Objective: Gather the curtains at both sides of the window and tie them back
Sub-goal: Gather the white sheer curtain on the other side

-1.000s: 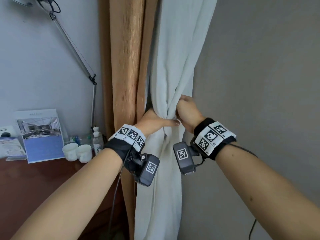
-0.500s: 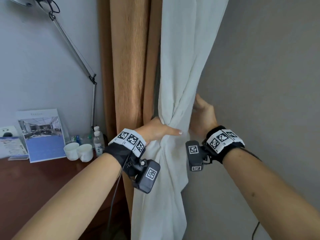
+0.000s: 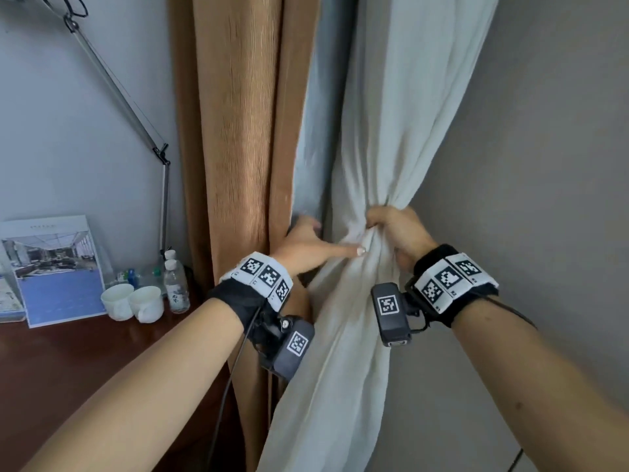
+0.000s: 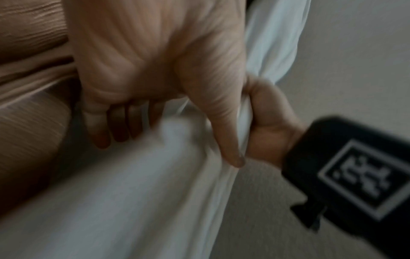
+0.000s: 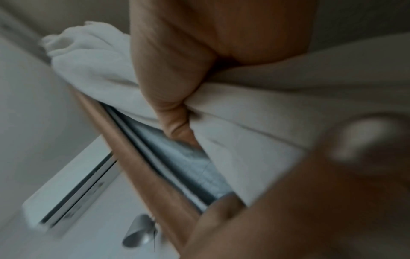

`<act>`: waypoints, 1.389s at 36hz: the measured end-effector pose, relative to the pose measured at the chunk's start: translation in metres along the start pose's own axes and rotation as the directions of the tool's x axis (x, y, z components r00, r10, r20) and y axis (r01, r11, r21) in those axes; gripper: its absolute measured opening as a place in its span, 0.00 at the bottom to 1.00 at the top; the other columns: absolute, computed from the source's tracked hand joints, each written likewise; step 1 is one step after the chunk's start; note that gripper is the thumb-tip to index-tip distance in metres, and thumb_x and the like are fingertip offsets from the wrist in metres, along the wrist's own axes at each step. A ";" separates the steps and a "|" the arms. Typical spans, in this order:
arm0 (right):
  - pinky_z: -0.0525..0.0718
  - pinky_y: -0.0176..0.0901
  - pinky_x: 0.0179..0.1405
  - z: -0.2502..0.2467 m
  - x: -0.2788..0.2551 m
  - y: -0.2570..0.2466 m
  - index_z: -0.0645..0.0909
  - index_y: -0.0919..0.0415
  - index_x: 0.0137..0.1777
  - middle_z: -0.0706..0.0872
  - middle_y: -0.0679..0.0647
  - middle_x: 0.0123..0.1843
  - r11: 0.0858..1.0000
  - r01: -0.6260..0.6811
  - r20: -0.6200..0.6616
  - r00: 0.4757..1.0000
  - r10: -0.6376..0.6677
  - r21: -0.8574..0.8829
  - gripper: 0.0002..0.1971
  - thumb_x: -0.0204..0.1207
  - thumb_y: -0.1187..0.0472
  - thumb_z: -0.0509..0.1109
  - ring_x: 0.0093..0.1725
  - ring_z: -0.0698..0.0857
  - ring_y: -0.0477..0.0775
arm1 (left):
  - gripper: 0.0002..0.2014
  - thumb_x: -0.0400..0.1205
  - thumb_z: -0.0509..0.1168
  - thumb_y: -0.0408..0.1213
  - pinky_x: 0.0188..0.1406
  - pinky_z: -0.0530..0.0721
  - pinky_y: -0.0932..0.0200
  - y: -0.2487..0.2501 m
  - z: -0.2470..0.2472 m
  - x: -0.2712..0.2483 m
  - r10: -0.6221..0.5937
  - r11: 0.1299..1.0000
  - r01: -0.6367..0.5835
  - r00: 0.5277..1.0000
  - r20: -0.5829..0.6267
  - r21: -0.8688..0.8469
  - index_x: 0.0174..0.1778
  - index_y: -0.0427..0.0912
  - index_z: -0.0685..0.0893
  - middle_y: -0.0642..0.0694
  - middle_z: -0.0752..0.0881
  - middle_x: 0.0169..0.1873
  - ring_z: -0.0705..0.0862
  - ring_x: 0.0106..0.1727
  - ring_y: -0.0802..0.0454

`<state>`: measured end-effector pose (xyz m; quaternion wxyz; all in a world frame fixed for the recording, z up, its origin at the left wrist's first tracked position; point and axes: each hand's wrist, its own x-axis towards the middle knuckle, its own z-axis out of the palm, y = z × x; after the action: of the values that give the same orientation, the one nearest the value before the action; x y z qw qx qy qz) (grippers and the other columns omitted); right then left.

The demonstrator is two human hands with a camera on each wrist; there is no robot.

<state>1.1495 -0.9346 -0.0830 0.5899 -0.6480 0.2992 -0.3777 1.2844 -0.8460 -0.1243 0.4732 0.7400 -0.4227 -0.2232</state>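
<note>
A white sheer curtain (image 3: 391, 131) hangs beside a brown curtain (image 3: 238, 131) in the head view. My right hand (image 3: 394, 229) grips the white curtain where it is bunched at waist height, fingers curled round the cloth. Just left of it is my left hand (image 3: 306, 243). Its fingers reach in behind the white cloth and its straight thumb lies on the front. The left wrist view shows the left hand (image 4: 155, 70) spread against the white curtain (image 4: 133, 192), with the right hand (image 4: 270, 122) beside the thumb. In the right wrist view the white curtain (image 5: 266, 105) is bunched in the right hand (image 5: 177, 61).
A dark wooden desk (image 3: 68, 369) at the left carries two white cups (image 3: 132, 303), small bottles (image 3: 177, 287) and a brochure stand (image 3: 54, 267). A lamp arm (image 3: 119, 97) slants over it. A grey wall (image 3: 544, 165) is close on the right.
My right hand, open beside the curtain half a second ago, now grips the bunch. The left hand has slid left off the bunch, its fingers now behind the cloth.
</note>
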 end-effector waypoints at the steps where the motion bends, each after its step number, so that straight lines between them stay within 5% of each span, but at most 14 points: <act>1: 0.88 0.54 0.43 -0.004 0.000 0.001 0.85 0.68 0.39 0.88 0.59 0.36 1.000 -0.010 -0.006 1.000 0.010 0.016 0.13 0.53 0.71 0.66 0.40 0.88 0.62 | 0.58 0.58 0.84 0.57 0.74 0.73 0.50 0.004 -0.003 0.001 0.014 0.999 -0.016 0.999 -0.032 -0.051 0.80 0.41 0.62 0.45 0.72 0.75 0.73 0.74 0.48; 6: 0.80 0.42 0.32 -0.010 -0.012 -0.003 0.78 0.66 0.32 0.81 0.58 0.29 0.994 -0.081 0.143 0.987 0.069 0.076 0.07 0.52 0.67 0.64 0.28 0.81 0.57 | 0.72 0.51 0.87 0.48 0.81 0.65 0.46 0.019 0.004 0.008 0.079 0.971 -0.040 0.985 0.157 -0.236 0.86 0.48 0.47 0.41 0.62 0.82 0.65 0.81 0.46; 8: 0.85 0.44 0.40 -0.008 -0.014 -0.002 0.84 0.67 0.36 0.87 0.59 0.34 0.994 -0.079 0.178 0.982 0.064 0.078 0.07 0.63 0.64 0.66 0.34 0.87 0.57 | 0.71 0.54 0.86 0.39 0.80 0.66 0.45 0.024 0.014 0.004 0.112 0.933 -0.003 0.952 0.284 -0.361 0.86 0.47 0.43 0.41 0.68 0.80 0.71 0.77 0.49; 10: 0.87 0.48 0.55 -0.004 -0.011 0.000 0.87 0.67 0.48 0.92 0.59 0.46 1.000 -0.012 0.123 0.992 0.012 -0.003 0.13 0.71 0.57 0.72 0.47 0.91 0.56 | 0.57 0.63 0.82 0.28 0.78 0.71 0.48 0.025 0.027 0.004 0.152 0.925 -0.007 0.923 0.354 -0.379 0.84 0.38 0.56 0.39 0.77 0.74 0.78 0.72 0.52; 15: 0.81 0.46 0.62 0.002 0.002 0.004 0.66 0.67 0.70 0.82 0.60 0.64 0.879 -0.049 -0.299 0.948 -0.109 -0.475 0.48 0.57 0.44 0.86 0.63 0.82 0.60 | 0.20 0.69 0.80 0.40 0.68 0.80 0.49 0.015 0.050 0.010 0.214 0.977 -0.196 0.920 0.328 -0.088 0.55 0.38 0.87 0.43 0.90 0.52 0.87 0.57 0.49; 18: 0.86 0.48 0.56 0.002 0.008 0.004 0.76 0.65 0.64 0.86 0.59 0.59 0.816 -0.095 -0.292 0.952 -0.093 -0.570 0.40 0.57 0.43 0.84 0.57 0.85 0.60 | 0.06 0.76 0.76 0.36 0.64 0.81 0.48 0.006 0.050 0.013 0.228 0.974 -0.206 0.905 0.359 -0.098 0.45 0.38 0.90 0.41 0.90 0.45 0.87 0.52 0.45; 22: 0.89 0.50 0.52 -0.002 0.018 0.000 0.88 0.62 0.50 0.91 0.55 0.48 0.863 -0.099 -0.253 0.967 -0.034 -0.496 0.22 0.57 0.52 0.81 0.50 0.89 0.57 | 0.38 0.60 0.79 0.57 0.55 0.77 0.52 0.000 0.039 0.023 0.174 0.984 -0.145 0.922 0.345 -0.107 0.49 0.24 0.85 0.37 0.89 0.44 0.85 0.47 0.48; 26: 0.89 0.51 0.51 -0.007 0.011 0.003 0.86 0.59 0.37 0.90 0.53 0.40 0.935 -0.057 -0.137 0.991 0.009 -0.350 0.03 0.64 0.66 0.72 0.46 0.89 0.57 | 0.37 0.60 0.81 0.58 0.64 0.80 0.53 0.003 0.024 0.028 0.114 0.980 -0.072 0.966 0.230 -0.186 0.61 0.43 0.82 0.44 0.85 0.61 0.84 0.59 0.52; 29: 0.88 0.52 0.45 -0.017 0.005 0.003 0.86 0.62 0.39 0.89 0.56 0.39 0.967 -0.058 -0.060 0.997 0.045 -0.249 0.07 0.67 0.74 0.70 0.43 0.89 0.59 | 0.50 0.65 0.81 0.53 0.70 0.74 0.53 0.007 0.014 0.035 0.068 0.928 -0.020 0.991 0.114 -0.372 0.79 0.42 0.63 0.48 0.77 0.69 0.78 0.64 0.57; 34: 0.87 0.44 0.44 -0.024 0.000 0.006 0.87 0.59 0.47 0.92 0.52 0.43 0.986 -0.035 -0.002 0.999 0.035 -0.164 0.15 0.64 0.73 0.66 0.45 0.90 0.54 | 0.72 0.53 0.83 0.60 0.82 0.60 0.43 0.021 0.022 0.038 0.096 0.821 0.049 0.970 0.223 -0.569 0.86 0.49 0.43 0.43 0.62 0.83 0.65 0.82 0.46; 40: 0.88 0.55 0.53 -0.018 -0.006 0.005 0.87 0.62 0.46 0.92 0.57 0.44 0.979 -0.043 0.024 0.999 0.048 -0.200 0.20 0.51 0.66 0.67 0.48 0.90 0.60 | 0.35 0.69 0.81 0.49 0.70 0.79 0.47 0.029 0.043 0.033 0.205 0.776 0.052 0.922 0.329 -0.628 0.69 0.38 0.81 0.39 0.88 0.61 0.86 0.64 0.44; 44: 0.88 0.48 0.50 -0.021 -0.008 0.002 0.87 0.63 0.54 0.92 0.57 0.48 0.974 -0.087 0.028 0.995 0.095 -0.211 0.17 0.63 0.68 0.72 0.49 0.91 0.57 | 0.27 0.80 0.68 0.53 0.67 0.82 0.51 0.027 0.045 0.030 0.203 0.826 0.016 0.924 0.325 -0.563 0.69 0.38 0.81 0.39 0.88 0.61 0.87 0.61 0.48; 47: 0.88 0.40 0.38 -0.024 -0.008 0.002 0.86 0.64 0.54 0.92 0.56 0.47 0.980 -0.087 -0.004 0.996 0.088 -0.179 0.14 0.68 0.71 0.73 0.44 0.92 0.54 | 0.40 0.74 0.70 0.63 0.69 0.81 0.51 0.020 0.043 0.031 0.160 0.857 0.032 0.932 0.326 -0.514 0.73 0.36 0.77 0.41 0.88 0.62 0.87 0.62 0.49; 50: 0.89 0.42 0.39 -0.023 -0.005 0.003 0.85 0.66 0.57 0.92 0.59 0.49 0.986 -0.104 -0.044 0.994 0.099 -0.130 0.16 0.69 0.73 0.70 0.46 0.92 0.56 | 0.24 0.82 0.67 0.52 0.70 0.79 0.52 0.018 0.038 0.024 0.215 0.886 -0.073 0.940 0.267 -0.458 0.66 0.38 0.85 0.44 0.90 0.58 0.87 0.61 0.52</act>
<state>1.1276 -0.9428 -0.0867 0.5585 -0.6623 0.3670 -0.3388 1.2624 -0.8894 -0.1238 0.5717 0.5351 -0.4843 -0.3902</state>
